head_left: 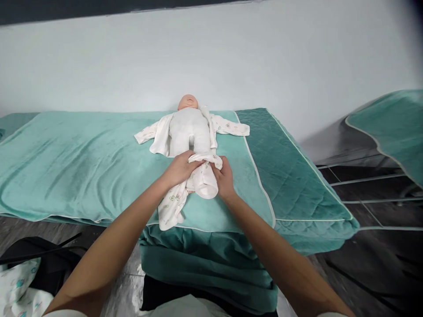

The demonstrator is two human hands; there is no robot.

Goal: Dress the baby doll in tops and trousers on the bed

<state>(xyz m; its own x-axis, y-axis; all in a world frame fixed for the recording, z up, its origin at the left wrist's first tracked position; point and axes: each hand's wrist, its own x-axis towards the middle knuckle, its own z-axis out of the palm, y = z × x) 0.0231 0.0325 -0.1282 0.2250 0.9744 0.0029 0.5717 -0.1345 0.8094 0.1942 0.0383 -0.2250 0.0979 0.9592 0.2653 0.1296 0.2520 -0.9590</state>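
Note:
A baby doll [189, 123] with a white cloth body lies on its back, head toward the wall. Its arms are in the sleeves of a white printed baby jacket [162, 132], which hangs open at the front. Around the doll's lower legs are white printed baby pants [172, 204]; one pant leg trails to the left on the blanket. My left hand [181, 168] is closed on the pants' bunched waistband. On the other side, my right hand [225, 178] grips the same band, its fingers partly hidden by cloth. The doll's feet are mostly covered.
A light green blanket [86, 163] covers much of the bed, over a darker quilted mattress [280, 163]. Behind stands a white wall [211, 53]. A metal bed frame [373, 201] with green cloth is at right. Lower left, printed cloth [23, 286] lies by a black bag [46, 259].

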